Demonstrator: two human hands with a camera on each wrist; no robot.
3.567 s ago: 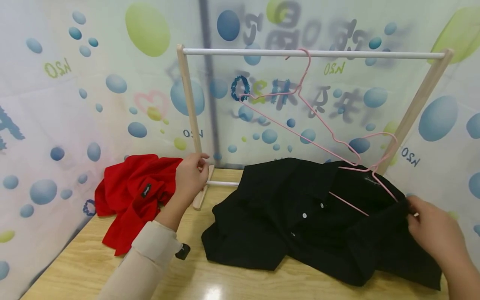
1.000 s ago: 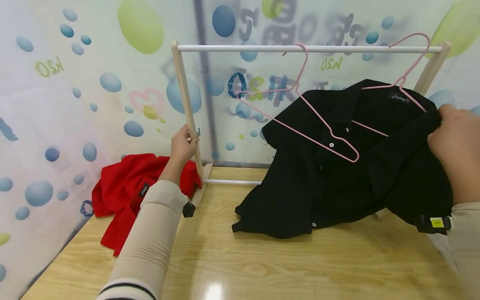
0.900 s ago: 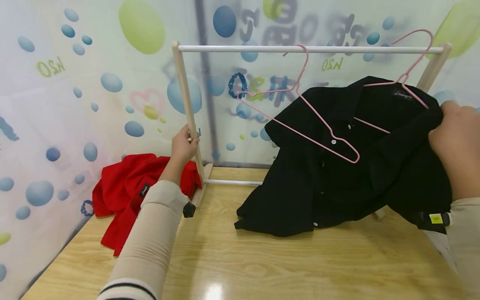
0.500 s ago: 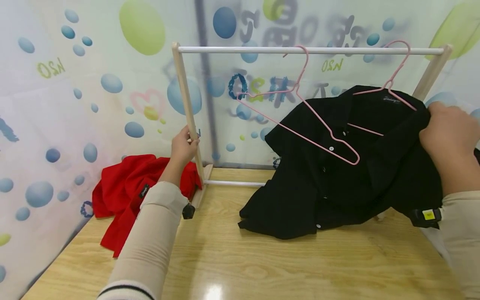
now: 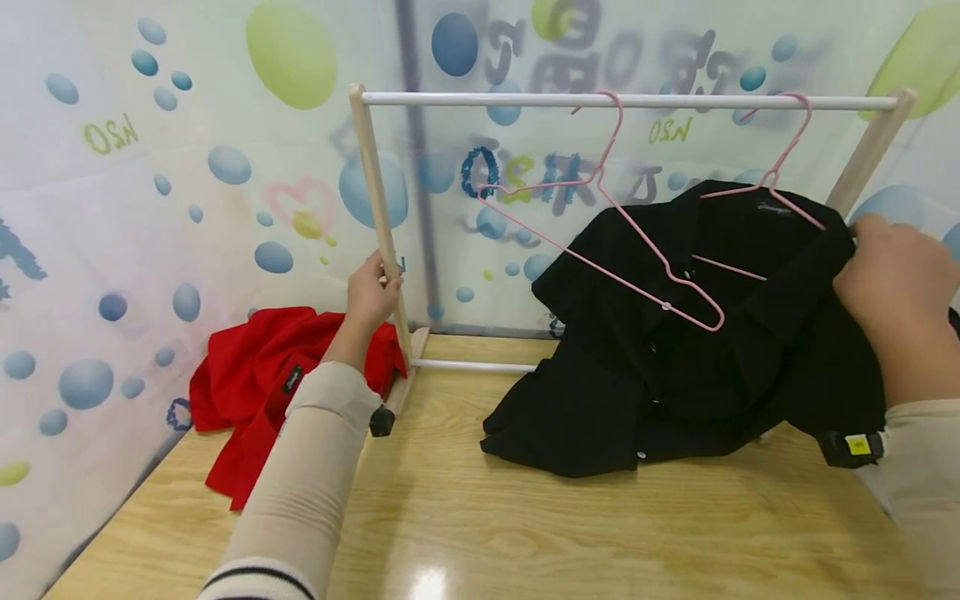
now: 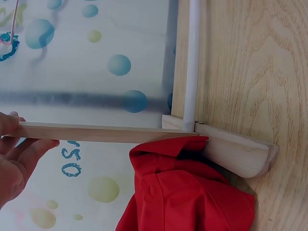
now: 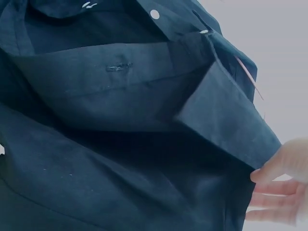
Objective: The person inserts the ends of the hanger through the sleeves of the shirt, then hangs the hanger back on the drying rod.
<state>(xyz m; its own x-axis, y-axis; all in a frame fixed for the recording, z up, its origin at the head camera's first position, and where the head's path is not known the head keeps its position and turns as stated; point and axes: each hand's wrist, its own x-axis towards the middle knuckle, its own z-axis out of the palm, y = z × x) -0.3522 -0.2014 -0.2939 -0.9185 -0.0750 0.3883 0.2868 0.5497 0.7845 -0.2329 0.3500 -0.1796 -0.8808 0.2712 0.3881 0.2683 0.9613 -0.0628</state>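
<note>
In the head view my left hand (image 5: 370, 293) grips the left wooden post (image 5: 378, 200) of a small clothes rack; the left wrist view shows fingers on both sides of that post (image 6: 96, 132). At the right, my right hand (image 5: 896, 271) holds a black shirt (image 5: 697, 375) by its shoulder. A pink hanger (image 5: 783, 154) sits inside the shirt's collar, its hook overlapping the white top rail (image 5: 487, 99). In the right wrist view, thumb and fingers of my right hand (image 7: 281, 180) pinch the dark cloth's edge. The shirt's lower hem hangs close over the table.
A bare pink hanger (image 5: 600, 171) hangs from the middle of the rail, in front of part of the shirt. A red garment (image 5: 262, 358) lies crumpled at the left, by the rack's wooden foot (image 5: 408, 375). A printed curtain (image 5: 300, 167) stands behind the wooden table (image 5: 480, 517).
My right hand has raised the shirt from the table up to the rail, then brought it slightly left and down, the hook now at the rail. My left hand has taken hold of the post.
</note>
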